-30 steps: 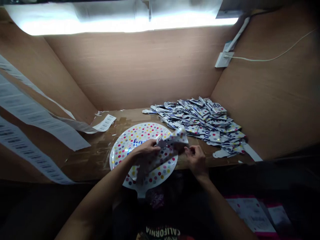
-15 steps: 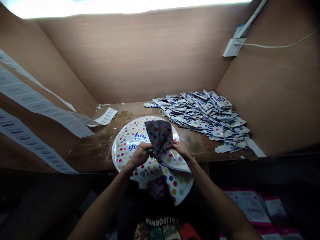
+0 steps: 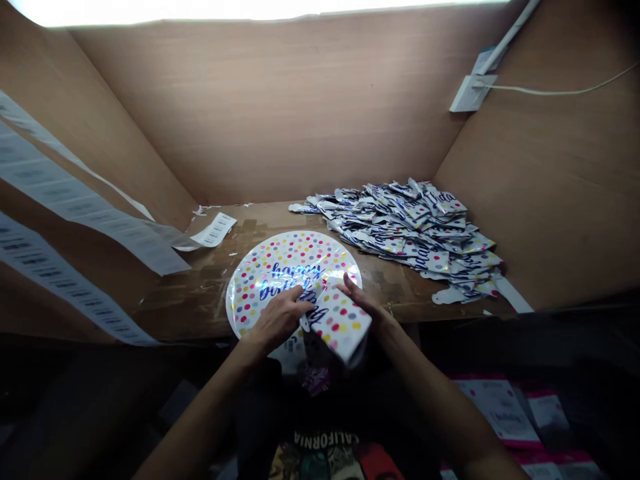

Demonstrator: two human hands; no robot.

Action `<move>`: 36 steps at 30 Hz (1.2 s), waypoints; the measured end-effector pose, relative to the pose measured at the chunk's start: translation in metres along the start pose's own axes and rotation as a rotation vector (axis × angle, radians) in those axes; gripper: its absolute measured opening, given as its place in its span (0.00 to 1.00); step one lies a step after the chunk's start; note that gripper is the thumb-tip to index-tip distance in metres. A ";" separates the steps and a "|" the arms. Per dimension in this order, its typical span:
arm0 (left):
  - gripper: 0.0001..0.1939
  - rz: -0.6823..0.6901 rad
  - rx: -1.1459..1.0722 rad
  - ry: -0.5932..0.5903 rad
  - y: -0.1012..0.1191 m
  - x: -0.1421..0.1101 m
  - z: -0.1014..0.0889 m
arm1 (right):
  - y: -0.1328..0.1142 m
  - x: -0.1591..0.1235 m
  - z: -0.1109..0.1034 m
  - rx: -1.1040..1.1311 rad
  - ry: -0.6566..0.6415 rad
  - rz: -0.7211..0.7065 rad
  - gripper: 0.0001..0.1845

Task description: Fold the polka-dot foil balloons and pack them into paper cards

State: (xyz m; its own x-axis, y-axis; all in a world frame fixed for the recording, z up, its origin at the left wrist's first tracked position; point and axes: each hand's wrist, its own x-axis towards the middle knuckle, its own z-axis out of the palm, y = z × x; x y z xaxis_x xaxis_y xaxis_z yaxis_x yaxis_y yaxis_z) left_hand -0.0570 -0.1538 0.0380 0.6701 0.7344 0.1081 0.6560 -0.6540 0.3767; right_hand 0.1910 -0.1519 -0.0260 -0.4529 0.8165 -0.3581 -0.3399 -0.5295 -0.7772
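Note:
Between my two hands is a foil balloon [image 3: 343, 320], flat and folded into a narrow packet, white with coloured dots and blue lettering. My left hand [image 3: 283, 317] pinches its left edge, fingers together. Around its right side my right hand [image 3: 367, 307] is closed, thumb on top. Under and behind it, a round flat foil balloon [image 3: 255, 267] with dots and blue "happy birthday" script lies on the table, its near edge partly covered by my hands and the folded one.
A heap of folded dotted balloons [image 3: 410, 230] lies at the right back of the cardboard-covered table [image 3: 185, 300]. Strips of barcode labels [image 3: 100, 207] hang at the left. Pink-edged packages [image 3: 500, 410] are low at the right. Wooden panels [image 3: 280, 113] enclose the back and sides.
The balloon in my hands went from a loose, twisted shape with a raised flap to a compact folded packet. More of the round balloon's lettering shows.

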 end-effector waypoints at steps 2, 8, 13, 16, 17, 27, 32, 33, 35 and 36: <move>0.19 0.035 0.034 -0.035 0.006 -0.001 -0.008 | -0.005 -0.003 0.010 -0.023 -0.093 -0.020 0.29; 0.22 -0.252 -0.773 0.265 0.000 -0.003 -0.013 | -0.006 0.004 0.032 -0.067 0.096 -0.310 0.23; 0.20 -0.428 -1.159 0.044 0.011 -0.005 0.018 | -0.006 0.001 0.033 -0.084 0.206 -0.423 0.24; 0.18 -0.508 -1.221 0.124 0.017 -0.009 0.033 | -0.003 -0.012 0.025 -0.158 -0.019 -0.218 0.27; 0.17 -0.508 -1.231 0.148 0.017 -0.011 0.035 | -0.001 -0.016 0.021 -0.152 -0.072 -0.176 0.27; 0.18 -0.375 -0.955 -0.036 0.009 -0.001 0.010 | 0.004 -0.024 0.008 -0.246 0.018 -0.230 0.07; 0.22 -0.196 -0.401 0.075 0.020 0.013 0.016 | 0.000 -0.024 0.019 -0.391 -0.049 -0.237 0.15; 0.21 -0.174 -0.369 0.112 0.020 0.012 0.018 | -0.004 -0.024 0.020 -0.464 -0.053 -0.258 0.16; 0.20 -0.169 -0.401 0.129 0.015 0.003 0.021 | -0.020 -0.026 0.014 -0.610 -0.017 -0.323 0.15; 0.20 -0.192 -0.441 0.127 0.009 -0.003 0.022 | -0.032 -0.028 0.008 -0.649 0.026 -0.362 0.15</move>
State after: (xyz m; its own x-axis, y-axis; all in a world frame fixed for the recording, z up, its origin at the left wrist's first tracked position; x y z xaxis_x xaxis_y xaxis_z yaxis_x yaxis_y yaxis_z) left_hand -0.0453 -0.1660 0.0211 0.4861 0.8683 0.0989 0.5357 -0.3854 0.7513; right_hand 0.2083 -0.1597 0.0127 -0.3825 0.9235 -0.0280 0.0953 0.0093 -0.9954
